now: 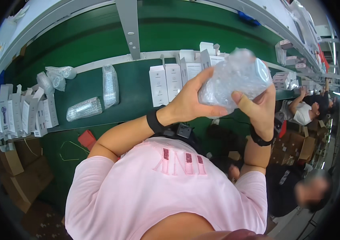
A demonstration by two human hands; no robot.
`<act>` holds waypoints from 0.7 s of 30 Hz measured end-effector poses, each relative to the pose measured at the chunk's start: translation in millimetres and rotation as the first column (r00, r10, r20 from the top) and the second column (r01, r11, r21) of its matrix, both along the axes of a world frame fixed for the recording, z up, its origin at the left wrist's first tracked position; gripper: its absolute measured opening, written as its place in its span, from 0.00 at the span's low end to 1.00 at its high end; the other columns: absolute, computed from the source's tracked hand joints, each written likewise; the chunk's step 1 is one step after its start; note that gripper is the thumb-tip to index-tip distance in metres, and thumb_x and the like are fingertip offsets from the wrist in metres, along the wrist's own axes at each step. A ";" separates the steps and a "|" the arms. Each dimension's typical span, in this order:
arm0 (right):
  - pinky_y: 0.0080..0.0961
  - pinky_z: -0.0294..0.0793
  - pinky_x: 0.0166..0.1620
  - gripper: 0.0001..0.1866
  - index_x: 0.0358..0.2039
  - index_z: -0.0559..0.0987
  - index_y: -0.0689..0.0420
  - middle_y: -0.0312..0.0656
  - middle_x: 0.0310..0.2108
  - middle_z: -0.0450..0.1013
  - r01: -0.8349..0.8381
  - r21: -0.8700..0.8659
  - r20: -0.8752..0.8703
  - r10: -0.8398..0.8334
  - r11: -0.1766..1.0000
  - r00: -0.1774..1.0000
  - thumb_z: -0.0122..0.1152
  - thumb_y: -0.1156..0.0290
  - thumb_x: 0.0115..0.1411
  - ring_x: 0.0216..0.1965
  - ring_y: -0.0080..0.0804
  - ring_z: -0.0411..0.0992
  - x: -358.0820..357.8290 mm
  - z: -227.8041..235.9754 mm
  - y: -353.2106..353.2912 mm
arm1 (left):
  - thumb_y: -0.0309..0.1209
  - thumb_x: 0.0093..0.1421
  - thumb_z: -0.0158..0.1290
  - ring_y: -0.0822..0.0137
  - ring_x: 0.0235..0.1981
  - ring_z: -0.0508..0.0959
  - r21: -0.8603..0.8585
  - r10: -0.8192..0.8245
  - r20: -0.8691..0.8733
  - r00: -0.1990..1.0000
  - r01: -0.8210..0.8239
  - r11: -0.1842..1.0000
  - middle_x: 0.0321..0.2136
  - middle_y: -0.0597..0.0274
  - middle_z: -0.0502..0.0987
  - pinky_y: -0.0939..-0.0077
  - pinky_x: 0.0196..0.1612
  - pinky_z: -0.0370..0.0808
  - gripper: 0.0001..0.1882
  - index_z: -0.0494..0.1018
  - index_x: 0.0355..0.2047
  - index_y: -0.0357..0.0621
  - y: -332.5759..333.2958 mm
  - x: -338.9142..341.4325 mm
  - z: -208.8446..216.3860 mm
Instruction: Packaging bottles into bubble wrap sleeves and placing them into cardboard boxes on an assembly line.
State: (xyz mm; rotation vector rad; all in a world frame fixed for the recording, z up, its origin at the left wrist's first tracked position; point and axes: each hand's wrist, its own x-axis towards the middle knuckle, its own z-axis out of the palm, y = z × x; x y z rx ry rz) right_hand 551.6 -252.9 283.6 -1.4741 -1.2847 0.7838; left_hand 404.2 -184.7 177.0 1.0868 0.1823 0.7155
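Observation:
Both hands hold a bubble-wrapped item [228,82] up in front of my chest, over the bench edge. My left hand [192,100] grips its left side, fingers behind and thumb along the bottom. On its right side, my right hand [258,108] presses a thumb onto the wrap, with the other fingers mostly hidden behind. A smooth, pale rounded end shows at the right; the wrap hides what is inside. White cartons [166,82] with raised flaps stand just behind the item. Two bubble-wrapped pieces, one upright-lying [110,86] and one slanted [84,109], rest on the green bench to the left.
More open white cartons [18,112] crowd the bench's left end, beside clumped bubble-wrapped pieces [54,80]. A grey frame post [128,30] rises at the back. Brown cardboard boxes [26,180] stand on the floor at left. Other people [304,110] are at the right.

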 end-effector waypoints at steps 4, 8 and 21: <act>0.32 0.65 0.55 0.41 0.56 0.64 0.64 0.48 0.54 0.65 0.049 0.444 0.272 -0.187 0.895 0.944 0.74 0.67 0.44 0.53 0.38 0.66 -19.8 -10.1 -3.5 | 0.32 0.43 0.69 0.68 0.45 0.73 0.106 0.118 -0.107 0.987 -0.107 0.989 0.44 0.59 0.74 0.73 0.51 0.69 0.37 0.66 0.54 0.37 -13.8 -29.4 -2.4; 0.41 0.64 0.56 0.28 0.49 0.69 0.63 0.55 0.55 0.64 -0.184 0.411 0.716 -0.191 0.893 0.672 0.71 0.70 0.49 0.52 0.47 0.67 -21.6 -0.6 -24.3 | 0.31 0.44 0.68 0.69 0.45 0.73 0.101 0.146 -0.128 0.981 -0.134 0.986 0.44 0.61 0.74 0.74 0.50 0.69 0.37 0.66 0.54 0.37 -19.4 -57.2 -4.6; 0.40 0.72 0.42 0.39 0.58 0.62 0.56 0.49 0.36 0.68 -0.527 0.337 -0.816 0.521 0.780 0.250 0.72 0.63 0.47 0.35 0.40 0.69 -24.3 -135.6 -12.6 | 0.43 0.51 0.64 0.69 0.45 0.75 -0.206 -0.482 -0.357 0.800 0.436 0.876 0.47 0.55 0.74 0.72 0.49 0.71 0.31 0.70 0.50 0.34 -20.3 -88.7 -69.9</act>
